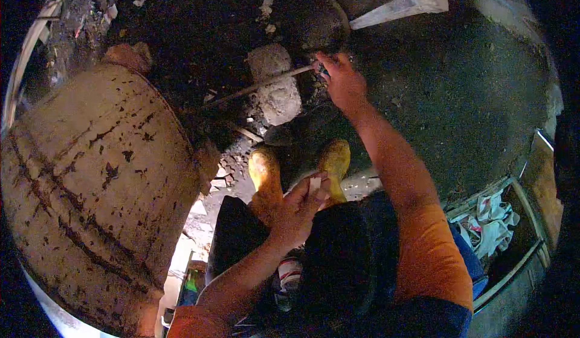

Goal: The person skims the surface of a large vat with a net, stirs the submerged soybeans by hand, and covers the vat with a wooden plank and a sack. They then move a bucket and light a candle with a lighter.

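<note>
My right hand (345, 84) is stretched out ahead, with its fingers closed around the end of a thin, long stick (260, 86). The stick slants down to the left and crosses over two rough stone blocks (278, 99). Something small and dark shows between the fingers of that hand. Close to my body, above the knees, my left hand (297, 208) pinches a small pale rectangular piece (315, 184) between thumb and fingers. Below it, yellow boots (264, 169) stand on the dark ground.
A large rusty drum (103, 169) fills the left side. At the upper right lies a long whitish tapered object (402, 6). A wooden-edged box (519, 259) with crumpled pale cloth (490, 220) stands at the lower right. Broken pale bits (220, 181) litter the ground beside the drum.
</note>
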Demonstrator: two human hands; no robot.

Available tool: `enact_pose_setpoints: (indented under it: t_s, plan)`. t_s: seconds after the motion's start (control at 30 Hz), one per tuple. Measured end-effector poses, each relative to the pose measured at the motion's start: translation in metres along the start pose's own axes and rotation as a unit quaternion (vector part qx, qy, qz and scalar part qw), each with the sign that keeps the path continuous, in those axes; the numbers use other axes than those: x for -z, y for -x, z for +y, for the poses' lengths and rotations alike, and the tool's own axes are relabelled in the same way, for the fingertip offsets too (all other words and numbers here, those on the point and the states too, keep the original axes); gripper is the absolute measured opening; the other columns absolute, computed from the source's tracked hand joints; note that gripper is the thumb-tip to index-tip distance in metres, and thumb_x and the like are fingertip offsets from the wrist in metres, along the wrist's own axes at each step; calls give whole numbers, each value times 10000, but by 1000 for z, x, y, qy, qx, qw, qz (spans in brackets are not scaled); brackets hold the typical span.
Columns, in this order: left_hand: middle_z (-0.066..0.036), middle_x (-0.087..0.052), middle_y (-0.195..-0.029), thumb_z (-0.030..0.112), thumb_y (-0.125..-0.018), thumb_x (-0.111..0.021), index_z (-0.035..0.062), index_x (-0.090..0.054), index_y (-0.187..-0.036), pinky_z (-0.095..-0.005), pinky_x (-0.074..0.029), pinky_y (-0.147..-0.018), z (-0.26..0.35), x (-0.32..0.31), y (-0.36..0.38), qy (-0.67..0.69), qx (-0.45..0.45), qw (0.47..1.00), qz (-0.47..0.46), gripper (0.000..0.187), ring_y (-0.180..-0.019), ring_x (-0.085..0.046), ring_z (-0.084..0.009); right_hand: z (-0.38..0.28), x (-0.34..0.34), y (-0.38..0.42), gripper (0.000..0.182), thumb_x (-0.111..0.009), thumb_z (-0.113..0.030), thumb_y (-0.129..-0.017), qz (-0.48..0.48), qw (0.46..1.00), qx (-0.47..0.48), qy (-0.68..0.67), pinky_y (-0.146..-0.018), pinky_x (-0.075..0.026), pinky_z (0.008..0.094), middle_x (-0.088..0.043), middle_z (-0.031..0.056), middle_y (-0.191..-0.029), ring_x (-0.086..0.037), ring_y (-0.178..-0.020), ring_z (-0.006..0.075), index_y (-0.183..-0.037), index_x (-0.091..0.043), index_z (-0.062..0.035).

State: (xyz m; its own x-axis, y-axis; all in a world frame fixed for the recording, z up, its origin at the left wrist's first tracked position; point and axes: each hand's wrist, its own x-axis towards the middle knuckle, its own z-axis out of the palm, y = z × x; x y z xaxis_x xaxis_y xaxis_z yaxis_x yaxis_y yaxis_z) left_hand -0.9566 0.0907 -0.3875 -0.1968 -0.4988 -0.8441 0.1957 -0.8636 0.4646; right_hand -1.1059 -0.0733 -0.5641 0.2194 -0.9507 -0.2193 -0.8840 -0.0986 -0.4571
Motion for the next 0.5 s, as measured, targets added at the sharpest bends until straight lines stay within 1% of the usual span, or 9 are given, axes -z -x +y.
enact_pose_setpoints:
  t_s: [0.07, 0.17, 0.23, 0.27, 0.33, 0.47, 0.5]
  plan:
    - [-59, -570, -1045, 291, -927, -466, 19, -467, -1207, -254, -453, -835, -5, -1, -2, 8, 6, 1000, 0, 391, -934, -551, -118, 3, 2, -1, 448, -617, -152, -767, -13, 1000, 13, -6, -718, -493, 416, -520, 103, -1047, -571, -892, 316, -1198, -509, -212]
    - [-51, -571, -1033, 295, -927, -466, 37, -467, -1215, -247, -454, -815, -3, 1, -4, 26, 4, 1000, -2, 386, -905, -549, -106, 3, 1, -5, 424, -613, -180, -777, -28, 999, 14, -34, -727, -493, 414, -517, 106, -1068, -567, -915, 320, -1189, -518, -204]
    - [-44, -569, -1027, 289, -928, -467, 45, -472, -1211, -238, -455, -784, 6, 1, -4, -1, 4, 1000, -12, 374, -890, -542, -96, -3, 4, -4, 407, -617, -251, -785, 9, 1000, 1, -23, -733, -490, 415, -516, 109, -1078, -563, -923, 323, -1177, -524, -194]
    - [-44, -569, -1027, 289, -928, -467, 45, -472, -1211, -238, -455, -784, 2, 1, -4, -1, 5, 1000, -8, 374, -890, -542, -96, -2, 1, -3, 407, -617, -251, -785, 7, 1000, 3, -25, -733, -490, 415, -516, 109, -1078, -563, -923, 323, -1177, -524, -194]
    - [-37, -570, -1009, 286, -928, -467, 38, -473, -1206, -235, -449, -777, -9, -1, -9, 33, 18, 999, -17, 373, -881, -535, -89, 0, -3, -3, 416, -600, -368, -790, 15, 1000, -1, -22, -717, -496, 451, -517, 158, -1091, -566, -922, 350, -1147, -536, -164]
    - [-37, -578, -1004, 288, -927, -469, 33, -468, -1205, -233, -445, -783, -20, -2, -9, 56, 16, 998, -13, 377, -876, -535, -91, -3, -6, -2, 389, -604, -365, -790, 16, 1000, 2, 5, -697, -500, 443, -529, 152, -1070, -570, -913, 347, -1113, -545, -156]
    - [-41, -582, -1012, 289, -926, -470, 33, -464, -1208, -235, -445, -783, -21, -1, -10, 49, -1, 999, -16, 381, -872, -535, -93, -5, -1, -4, 380, -606, -370, -787, 2, 1000, -12, -1, -701, -495, 437, -540, 143, -1041, -572, -901, 345, -1089, -550, -146]
